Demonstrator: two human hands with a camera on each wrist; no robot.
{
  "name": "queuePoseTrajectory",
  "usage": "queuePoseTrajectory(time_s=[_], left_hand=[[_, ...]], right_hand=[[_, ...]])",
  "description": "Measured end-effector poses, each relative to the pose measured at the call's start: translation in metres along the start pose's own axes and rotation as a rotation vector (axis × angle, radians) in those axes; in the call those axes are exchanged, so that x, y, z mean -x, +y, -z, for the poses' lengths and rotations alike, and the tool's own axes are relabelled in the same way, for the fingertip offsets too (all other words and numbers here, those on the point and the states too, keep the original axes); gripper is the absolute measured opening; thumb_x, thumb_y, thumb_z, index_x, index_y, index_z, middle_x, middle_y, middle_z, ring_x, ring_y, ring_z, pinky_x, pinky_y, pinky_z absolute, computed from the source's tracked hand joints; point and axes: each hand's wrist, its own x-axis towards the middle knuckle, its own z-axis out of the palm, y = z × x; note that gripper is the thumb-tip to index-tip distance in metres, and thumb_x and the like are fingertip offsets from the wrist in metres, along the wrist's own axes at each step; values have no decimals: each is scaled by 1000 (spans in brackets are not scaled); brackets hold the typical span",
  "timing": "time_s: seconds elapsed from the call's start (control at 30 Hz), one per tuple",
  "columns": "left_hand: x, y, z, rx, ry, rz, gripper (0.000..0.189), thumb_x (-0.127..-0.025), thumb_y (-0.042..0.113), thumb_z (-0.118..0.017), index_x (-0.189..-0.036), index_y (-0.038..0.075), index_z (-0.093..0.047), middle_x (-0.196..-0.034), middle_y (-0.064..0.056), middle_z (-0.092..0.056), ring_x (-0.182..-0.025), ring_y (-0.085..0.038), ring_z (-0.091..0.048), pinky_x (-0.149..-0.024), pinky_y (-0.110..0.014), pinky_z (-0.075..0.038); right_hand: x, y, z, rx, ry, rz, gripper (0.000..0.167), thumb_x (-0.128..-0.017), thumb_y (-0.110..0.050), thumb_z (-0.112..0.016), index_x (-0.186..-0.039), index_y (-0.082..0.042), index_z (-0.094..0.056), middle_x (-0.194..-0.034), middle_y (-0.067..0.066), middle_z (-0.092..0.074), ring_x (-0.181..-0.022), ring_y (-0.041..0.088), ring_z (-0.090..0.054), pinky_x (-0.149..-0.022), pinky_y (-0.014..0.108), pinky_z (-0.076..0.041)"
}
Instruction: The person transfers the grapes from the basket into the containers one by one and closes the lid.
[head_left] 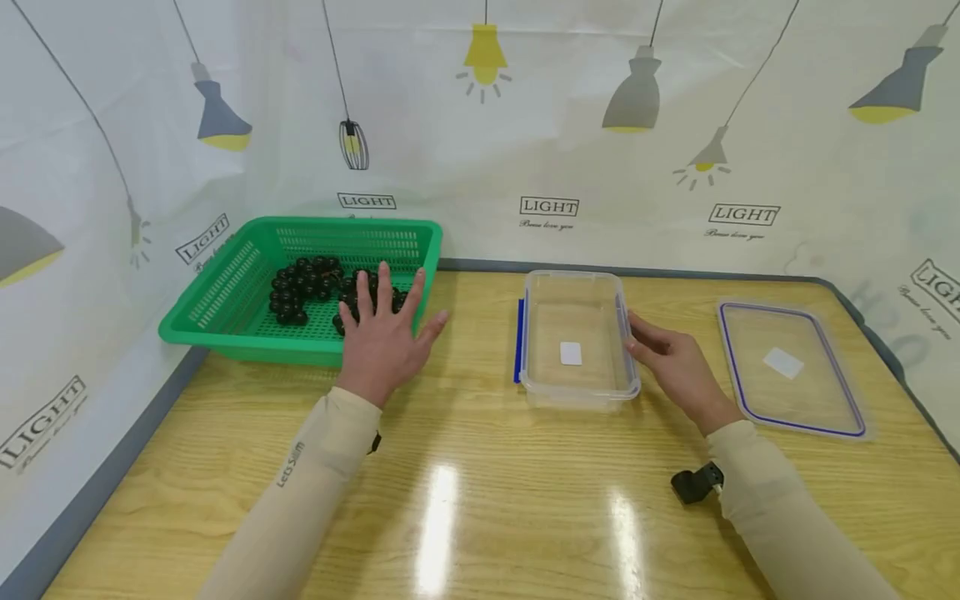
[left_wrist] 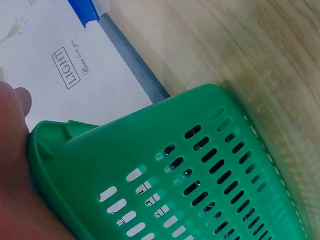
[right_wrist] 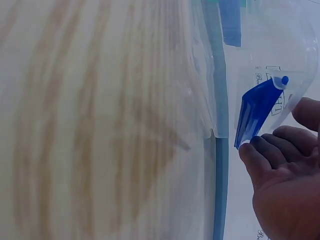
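Observation:
A green basket on the left holds bunches of dark grapes. Over its near right part my left hand spreads its fingers, hiding some of the grapes; whether the fingertips touch them cannot be told. In the left wrist view the slotted basket wall fills much of the picture. A clear plastic container stands lidless in the middle. At its right side my right hand holds the rim, thumb against the edge and fingers bent at the blue latch.
The container's lid, with a blue seal and a white label, lies flat on the table at the right. Another blue latch hangs on the container's left side. A printed curtain stands behind the table.

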Motion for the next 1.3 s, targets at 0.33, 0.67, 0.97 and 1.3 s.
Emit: queuePoseTrajectory(time_s=[0.33,0.67,0.97,1.3], left_hand=[[-24,-47,41,199,-159,-30,77,-101,60,-32,-159,19,-4,-162,-20,5,-144,-43,10,-108,-70,-4],[-52,-98,35,232,-469,-8,82,-93,44,-65,-154,3,-26,-156,-32,-3,-139,-53,-14,-102,-70,-26],[-65,-85,19,134,-515,18,80,-87,41,-73,-151,11,-36,-155,-27,-9,-136,-58,-7,-95,-75,-27],[-68,-79,6,144,-512,76,82,-88,30,-75,-154,15,-29,-156,-29,6,-135,-61,-9,-91,-74,-33]], right_hand=[[4,5,1,1,16,0,57,-102,-33,-55,-149,-6,-38,-151,12,-39,-136,30,-39,-107,46,-34],[5,8,-3,9,-5,-1,56,-103,-32,-54,-150,-6,-37,-152,12,-38,-136,32,-39,-107,47,-35],[2,6,-1,20,5,10,55,-103,-32,-53,-150,-7,-37,-152,11,-37,-136,31,-38,-107,47,-34],[1,-1,2,26,-7,-20,54,-104,-30,-52,-150,-7,-36,-153,12,-35,-137,32,-36,-108,48,-33]])
